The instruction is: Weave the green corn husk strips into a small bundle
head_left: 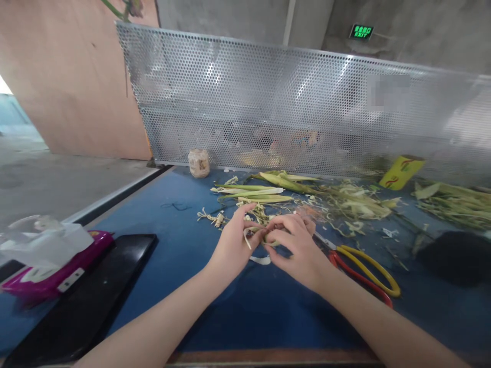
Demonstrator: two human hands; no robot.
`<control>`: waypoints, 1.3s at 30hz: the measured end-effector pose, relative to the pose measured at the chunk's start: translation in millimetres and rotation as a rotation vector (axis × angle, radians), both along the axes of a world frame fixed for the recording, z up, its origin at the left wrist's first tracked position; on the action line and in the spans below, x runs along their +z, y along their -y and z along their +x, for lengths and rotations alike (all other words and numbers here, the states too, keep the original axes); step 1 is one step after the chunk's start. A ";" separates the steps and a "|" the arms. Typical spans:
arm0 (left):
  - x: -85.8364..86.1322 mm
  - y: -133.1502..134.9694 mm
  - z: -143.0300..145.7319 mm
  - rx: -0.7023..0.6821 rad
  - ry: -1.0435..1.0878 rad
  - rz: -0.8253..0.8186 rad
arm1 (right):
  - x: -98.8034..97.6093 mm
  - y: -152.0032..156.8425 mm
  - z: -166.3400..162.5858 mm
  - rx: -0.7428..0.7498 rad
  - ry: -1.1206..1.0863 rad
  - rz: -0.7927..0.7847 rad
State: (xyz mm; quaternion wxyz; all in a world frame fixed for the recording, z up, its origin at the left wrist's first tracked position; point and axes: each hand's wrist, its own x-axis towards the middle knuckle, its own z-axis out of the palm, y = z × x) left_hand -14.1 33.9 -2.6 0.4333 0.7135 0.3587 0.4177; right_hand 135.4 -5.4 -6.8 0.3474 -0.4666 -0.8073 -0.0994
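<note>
My left hand (233,239) and my right hand (296,243) meet over the blue table, fingertips pinched together on a small piece of corn husk (247,240). One pale end of it sticks out beside my left thumb; the fingers hide most of the rest. Below them a white husk scrap (261,260) lies on the table. Just beyond are green and pale husk strips (255,194) and a small braided-looking husk piece (215,219). Scissors (364,268) with one yellow and one red handle rest close to my right wrist, their blades partly hidden by my right hand.
A perforated metal screen (245,97) closes off the table's back edge. Near it stand a jar-like container (198,163) and a yellow packet (401,173). Dry husks (356,202) spread to the right. A black tray (88,296) and a magenta box with tissues (61,271) occupy the left.
</note>
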 end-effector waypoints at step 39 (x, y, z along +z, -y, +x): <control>12.1 2.5 -1.5 -0.247 0.372 -0.360 | 8.9 -7.5 14.9 0.118 -0.593 -0.507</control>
